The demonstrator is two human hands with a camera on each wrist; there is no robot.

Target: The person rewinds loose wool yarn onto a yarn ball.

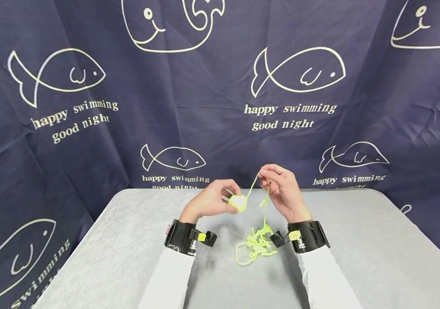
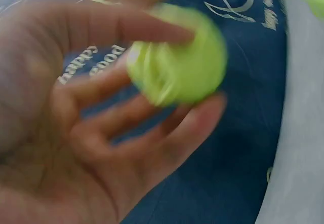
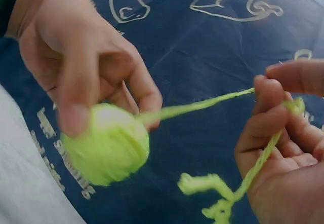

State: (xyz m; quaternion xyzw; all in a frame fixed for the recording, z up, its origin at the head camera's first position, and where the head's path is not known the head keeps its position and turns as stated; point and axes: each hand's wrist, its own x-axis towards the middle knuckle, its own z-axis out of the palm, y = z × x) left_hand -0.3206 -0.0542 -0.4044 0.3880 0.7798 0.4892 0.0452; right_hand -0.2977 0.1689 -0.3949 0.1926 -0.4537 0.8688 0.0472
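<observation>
A small ball of yellow-green yarn [image 1: 238,202] is held between the thumb and fingers of my left hand [image 1: 215,199]. In the left wrist view the yarn ball [image 2: 187,62] is slightly blurred. My right hand [image 1: 283,191] pinches the yarn strand [image 3: 202,105] between thumb and forefinger, a little higher than the ball. The strand runs taut from the ball to those fingertips. From the right hand [image 3: 288,133] the yarn passes under the curled fingers and hangs down. Below, a loose tangle of the same yarn [image 1: 258,244] lies on the table between the wrists.
The grey-white table [image 1: 107,257] has its far edge just behind my hands. Behind it hangs a dark blue curtain [image 1: 220,107] printed with white fish and words. A black strap [image 1: 183,236] with a small camera mount wraps each wrist.
</observation>
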